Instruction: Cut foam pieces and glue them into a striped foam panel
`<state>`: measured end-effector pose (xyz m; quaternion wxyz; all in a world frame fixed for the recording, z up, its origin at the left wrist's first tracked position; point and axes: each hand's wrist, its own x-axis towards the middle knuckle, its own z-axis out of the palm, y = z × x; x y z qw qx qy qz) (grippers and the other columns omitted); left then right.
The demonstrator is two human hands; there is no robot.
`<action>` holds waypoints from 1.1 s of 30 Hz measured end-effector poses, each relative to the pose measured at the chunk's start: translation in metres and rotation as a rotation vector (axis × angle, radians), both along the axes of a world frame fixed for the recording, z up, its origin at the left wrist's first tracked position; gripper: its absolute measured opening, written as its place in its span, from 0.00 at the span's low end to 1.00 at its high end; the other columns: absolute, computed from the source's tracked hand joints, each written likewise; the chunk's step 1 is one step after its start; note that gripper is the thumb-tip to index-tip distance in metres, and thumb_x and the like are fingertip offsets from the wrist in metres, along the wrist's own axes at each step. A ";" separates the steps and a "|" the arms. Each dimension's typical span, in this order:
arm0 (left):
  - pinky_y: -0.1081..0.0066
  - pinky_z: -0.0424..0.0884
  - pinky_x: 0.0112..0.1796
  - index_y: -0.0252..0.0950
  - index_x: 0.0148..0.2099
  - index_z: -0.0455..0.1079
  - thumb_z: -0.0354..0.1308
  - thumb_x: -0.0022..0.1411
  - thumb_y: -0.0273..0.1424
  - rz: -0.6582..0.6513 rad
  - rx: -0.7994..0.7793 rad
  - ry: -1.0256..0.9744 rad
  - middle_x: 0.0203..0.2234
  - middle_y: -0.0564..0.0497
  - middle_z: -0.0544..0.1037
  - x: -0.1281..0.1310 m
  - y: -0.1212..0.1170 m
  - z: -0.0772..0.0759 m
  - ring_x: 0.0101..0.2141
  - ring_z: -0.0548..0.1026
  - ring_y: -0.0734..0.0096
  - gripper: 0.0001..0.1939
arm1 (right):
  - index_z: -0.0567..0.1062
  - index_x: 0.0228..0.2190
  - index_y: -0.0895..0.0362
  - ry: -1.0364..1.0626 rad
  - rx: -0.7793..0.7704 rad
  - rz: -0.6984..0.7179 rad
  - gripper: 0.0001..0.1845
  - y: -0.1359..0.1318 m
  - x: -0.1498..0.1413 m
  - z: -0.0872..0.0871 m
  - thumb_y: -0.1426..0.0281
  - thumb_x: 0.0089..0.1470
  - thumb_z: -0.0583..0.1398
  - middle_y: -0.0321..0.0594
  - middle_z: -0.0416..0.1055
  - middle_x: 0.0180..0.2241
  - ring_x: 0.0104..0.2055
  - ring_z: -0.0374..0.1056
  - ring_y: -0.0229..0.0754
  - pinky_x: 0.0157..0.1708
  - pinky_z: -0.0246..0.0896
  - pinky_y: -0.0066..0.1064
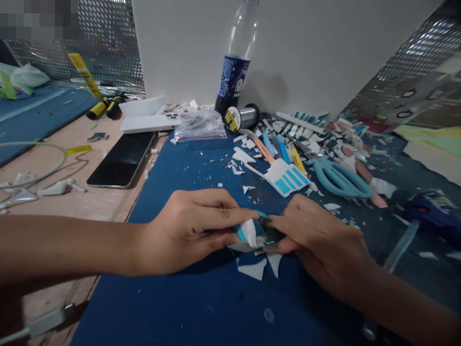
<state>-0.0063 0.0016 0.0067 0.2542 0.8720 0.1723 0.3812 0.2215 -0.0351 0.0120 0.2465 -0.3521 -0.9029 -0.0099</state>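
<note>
Both my hands meet over the blue mat [201, 307] at the middle of the view. My left hand [194, 228] is closed, with thumb and fingers pinching a small white and blue strip [247, 232]. My right hand [320, 240] is closed too, its fingertips pressing the other end of the same small piece, where a green part [269, 236] shows. What lies under the fingers is partly hidden. Two white paper offcuts [261, 267] lie on the mat just below the hands.
Light blue scissors [338, 179], several pens [277, 149], a white card with blue stripes [288, 177] and many paper scraps lie behind. A dark bottle [236, 72], a wire spool [241, 117], a plastic bag [200, 126] and two phones [122, 161] stand at the back left.
</note>
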 end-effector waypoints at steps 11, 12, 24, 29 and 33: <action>0.80 0.73 0.39 0.34 0.49 0.71 0.54 0.62 0.22 -0.012 0.030 0.008 0.38 0.45 0.78 -0.002 -0.002 0.004 0.37 0.77 0.75 0.14 | 0.67 0.26 0.57 0.044 -0.006 -0.016 0.15 -0.003 0.000 0.000 0.71 0.62 0.48 0.36 0.63 0.19 0.23 0.57 0.38 0.23 0.50 0.29; 0.80 0.73 0.39 0.34 0.49 0.71 0.53 0.62 0.22 -0.015 0.029 0.009 0.39 0.45 0.78 -0.002 -0.002 0.004 0.38 0.77 0.75 0.14 | 0.66 0.25 0.57 0.048 -0.002 -0.014 0.15 -0.003 0.001 0.000 0.71 0.62 0.48 0.36 0.63 0.19 0.23 0.57 0.38 0.22 0.50 0.29; 0.84 0.72 0.34 0.27 0.45 0.73 0.56 0.62 0.24 -0.002 0.012 -0.024 0.33 0.45 0.78 -0.002 0.001 0.003 0.32 0.77 0.78 0.11 | 0.66 0.27 0.56 0.054 -0.047 -0.019 0.12 -0.001 0.005 0.000 0.73 0.61 0.48 0.36 0.63 0.20 0.23 0.57 0.38 0.23 0.51 0.29; 0.82 0.72 0.33 0.29 0.46 0.74 0.55 0.62 0.25 -0.007 -0.018 -0.026 0.32 0.46 0.77 -0.001 0.000 0.001 0.30 0.76 0.78 0.11 | 0.66 0.27 0.56 0.061 -0.042 -0.014 0.11 -0.002 0.004 0.000 0.74 0.60 0.49 0.36 0.65 0.20 0.24 0.58 0.38 0.24 0.53 0.30; 0.82 0.73 0.32 0.31 0.46 0.74 0.55 0.62 0.24 0.003 -0.019 -0.021 0.32 0.46 0.77 -0.002 -0.001 0.002 0.30 0.75 0.78 0.11 | 0.65 0.26 0.55 0.043 -0.030 -0.025 0.12 -0.002 0.003 0.001 0.75 0.60 0.49 0.35 0.65 0.20 0.24 0.60 0.39 0.25 0.54 0.30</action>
